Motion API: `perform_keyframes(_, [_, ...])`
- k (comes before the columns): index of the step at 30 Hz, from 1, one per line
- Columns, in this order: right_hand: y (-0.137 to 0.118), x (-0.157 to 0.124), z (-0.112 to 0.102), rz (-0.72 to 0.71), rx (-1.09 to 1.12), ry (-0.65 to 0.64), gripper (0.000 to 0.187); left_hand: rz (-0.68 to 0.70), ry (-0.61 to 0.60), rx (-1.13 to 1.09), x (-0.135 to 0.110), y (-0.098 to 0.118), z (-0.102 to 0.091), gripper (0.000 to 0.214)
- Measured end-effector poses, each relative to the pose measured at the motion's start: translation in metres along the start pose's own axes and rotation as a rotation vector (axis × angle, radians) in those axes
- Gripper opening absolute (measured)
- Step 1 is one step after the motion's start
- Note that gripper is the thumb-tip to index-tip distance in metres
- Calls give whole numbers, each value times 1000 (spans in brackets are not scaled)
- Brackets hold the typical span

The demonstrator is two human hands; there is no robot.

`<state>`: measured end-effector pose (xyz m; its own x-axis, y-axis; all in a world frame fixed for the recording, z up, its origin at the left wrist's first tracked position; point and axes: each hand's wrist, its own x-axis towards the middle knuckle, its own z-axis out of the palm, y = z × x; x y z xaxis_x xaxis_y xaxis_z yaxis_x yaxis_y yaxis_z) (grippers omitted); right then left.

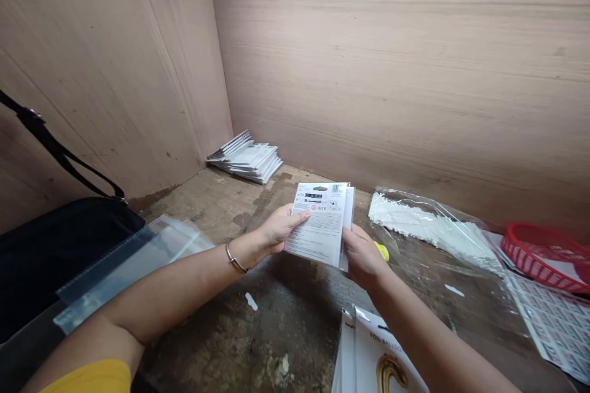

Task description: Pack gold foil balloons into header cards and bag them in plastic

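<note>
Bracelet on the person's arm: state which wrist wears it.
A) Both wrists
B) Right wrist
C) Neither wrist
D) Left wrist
D. The metal bracelet sits just behind the left hand, while the right hand, also on the white packet, has a bare wrist.

Red plastic basket [546, 258] far right, clear bag of white sticks [428, 230] beside it, black bag [59, 252] with strap [59, 150] left, white packets [245, 158] piled in plywood corner [221, 116].

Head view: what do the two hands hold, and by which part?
Printed packets, gripped at the left edge by the left hand, lower right edge by the right hand.
</note>
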<state>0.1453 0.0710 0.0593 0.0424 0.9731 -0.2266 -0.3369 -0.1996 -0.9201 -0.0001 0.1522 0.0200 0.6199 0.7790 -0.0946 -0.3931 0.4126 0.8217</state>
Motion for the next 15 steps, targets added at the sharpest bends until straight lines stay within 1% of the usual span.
perform_keyframes(6, [10, 6, -4, 32, 96, 1, 33, 58, 32, -36, 1, -4, 1, 48])
perform_keyframes(7, [10, 7, -5, 42, 119, -15, 37, 72, 35, -40, 1, -5, 2, 48])
perform_keyframes(9, [10, 8, -7, 50, 155, -61, 51, 94, 13, -33, 0, -5, 3, 48])
perform_keyframes(10, [10, 8, -7, 49, 156, -81, 56, 107, 1, -23, -1, -5, 4, 48])
perform_keyframes(12, [10, 8, -8, 50, 109, -97, 57, 133, -3, -3, -2, -5, 4, 48])
perform_keyframes(15, [13, 9, -8, 29, 15, -47, 54, 154, 24, 18, -4, -9, 2, 50])
